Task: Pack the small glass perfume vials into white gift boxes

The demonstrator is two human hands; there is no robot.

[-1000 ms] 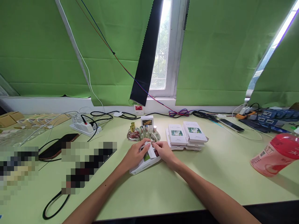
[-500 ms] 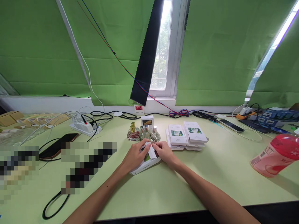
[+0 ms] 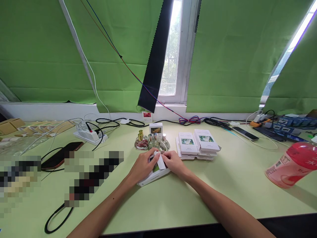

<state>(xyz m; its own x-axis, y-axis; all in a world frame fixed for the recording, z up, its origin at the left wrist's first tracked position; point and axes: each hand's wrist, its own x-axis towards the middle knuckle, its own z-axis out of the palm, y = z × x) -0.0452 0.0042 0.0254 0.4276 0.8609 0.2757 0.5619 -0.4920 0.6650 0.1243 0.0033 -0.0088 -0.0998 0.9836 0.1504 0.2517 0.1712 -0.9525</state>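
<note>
Near the middle of the table, a white cardboard box (image 3: 155, 178) with a green picture lies between my hands. My left hand (image 3: 144, 165) grips its left side, the thumb lying over the top by a raised flap. At the right end, the fingers of my right hand (image 3: 173, 161) are pinched at that flap; their tips are partly hidden. Just beyond stand several glass perfume bottles (image 3: 155, 142) with silver and gold caps. An upright white box (image 3: 156, 129) with a yellow-flower picture is behind them. Stacked flat white cartons (image 3: 188, 142) lie to the right.
A pink bottle with a red lid (image 3: 289, 165) stands at the right. A phone (image 3: 245, 133) and coiled black cables (image 3: 218, 123) lie at the back. On the left are a power strip (image 3: 90, 134), another phone (image 3: 63, 153) and a black cable loop (image 3: 58, 221).
Almost nothing differs. The fingers of my right hand have shifted slightly at the box flap, while the box and my left hand stay in place.
</note>
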